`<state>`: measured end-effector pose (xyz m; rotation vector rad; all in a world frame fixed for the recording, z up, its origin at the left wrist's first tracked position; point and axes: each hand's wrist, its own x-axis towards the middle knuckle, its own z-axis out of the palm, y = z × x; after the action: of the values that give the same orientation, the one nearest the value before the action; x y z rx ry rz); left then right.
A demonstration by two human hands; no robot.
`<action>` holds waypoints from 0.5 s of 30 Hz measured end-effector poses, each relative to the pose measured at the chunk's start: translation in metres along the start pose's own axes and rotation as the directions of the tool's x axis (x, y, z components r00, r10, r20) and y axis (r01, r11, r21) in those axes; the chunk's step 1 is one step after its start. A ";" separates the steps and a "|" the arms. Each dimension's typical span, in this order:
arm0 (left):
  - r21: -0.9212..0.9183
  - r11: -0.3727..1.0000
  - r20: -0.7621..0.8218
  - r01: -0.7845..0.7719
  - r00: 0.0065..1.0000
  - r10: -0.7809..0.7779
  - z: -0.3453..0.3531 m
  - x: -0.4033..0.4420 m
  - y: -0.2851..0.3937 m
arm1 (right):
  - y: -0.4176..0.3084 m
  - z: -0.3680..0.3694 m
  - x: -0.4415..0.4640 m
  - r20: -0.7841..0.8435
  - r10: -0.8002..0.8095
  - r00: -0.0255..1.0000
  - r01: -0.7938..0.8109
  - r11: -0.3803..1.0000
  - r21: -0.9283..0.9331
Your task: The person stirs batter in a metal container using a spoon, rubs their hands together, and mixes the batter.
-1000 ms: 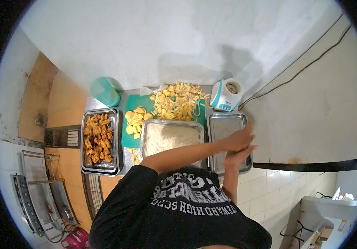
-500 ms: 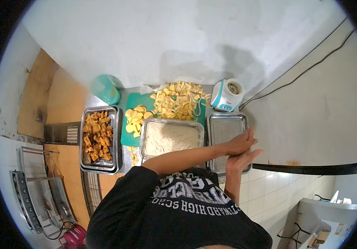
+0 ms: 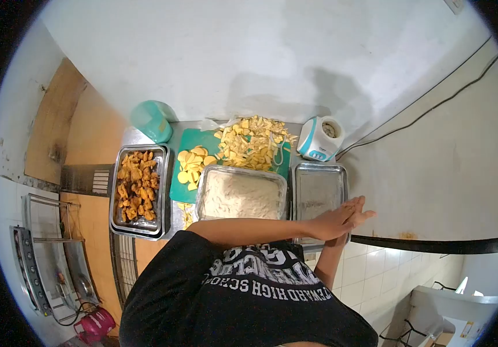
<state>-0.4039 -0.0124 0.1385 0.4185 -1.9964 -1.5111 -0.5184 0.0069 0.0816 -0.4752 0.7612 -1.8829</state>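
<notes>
My left hand (image 3: 329, 224) lies flat across my right hand (image 3: 364, 216), palm against palm, with fingers stretched out. Most of the right hand is hidden underneath. No object shows between them. Both are over the lower right edge of a shallow metal tray (image 3: 318, 185), which has some fine residue on its bottom. Left of it stands a metal tray (image 3: 286, 199) filled with a pale, floury mixture (image 3: 240, 194). My left forearm passes across this tray's near edge.
A green cutting board (image 3: 181, 188) bears sliced yellow pieces (image 3: 194, 162) and a heap of cut pieces (image 3: 252, 141). At left, browned fried pieces (image 3: 138, 185) fill another tray (image 3: 165, 208). A teal container (image 3: 150, 122) and a white-and-blue appliance (image 3: 318, 139) stand near the wall.
My left hand has come down onto the right hand and slid a little right along it. The right hand, partly visible with its palm up before, is now mostly covered.
</notes>
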 end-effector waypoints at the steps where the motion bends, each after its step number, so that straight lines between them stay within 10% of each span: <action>1: 0.000 1.000 0.001 0.002 1.000 -0.002 -0.011 0.003 0.007 | 0.005 0.029 -0.014 -0.127 0.030 0.991 -0.039 0.997 -0.063; 3: 0.048 0.961 0.073 0.271 0.959 -0.274 -0.030 0.008 0.031 | 0.011 0.061 -0.028 -0.200 0.067 0.977 -0.081 0.995 -0.059; 10: 0.270 0.928 -0.142 0.258 0.964 -0.227 -0.042 0.034 -0.030 | 0.013 0.115 -0.063 -0.343 0.089 0.935 -0.119 0.990 -0.070; 12: 0.284 0.908 -0.122 0.308 0.951 -0.284 -0.053 0.034 -0.031 | 0.016 0.101 -0.068 -0.024 0.113 0.993 -0.115 0.987 -0.110; 15: 0.222 0.912 -0.151 0.345 0.936 -0.317 -0.046 0.031 -0.024 | 0.014 0.089 -0.069 -0.045 0.155 0.987 -0.160 0.981 -0.109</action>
<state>-0.4016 -0.0724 0.1321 0.9686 -2.1067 -1.3959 -0.4245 0.0398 0.1375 -0.4386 0.9067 -1.7118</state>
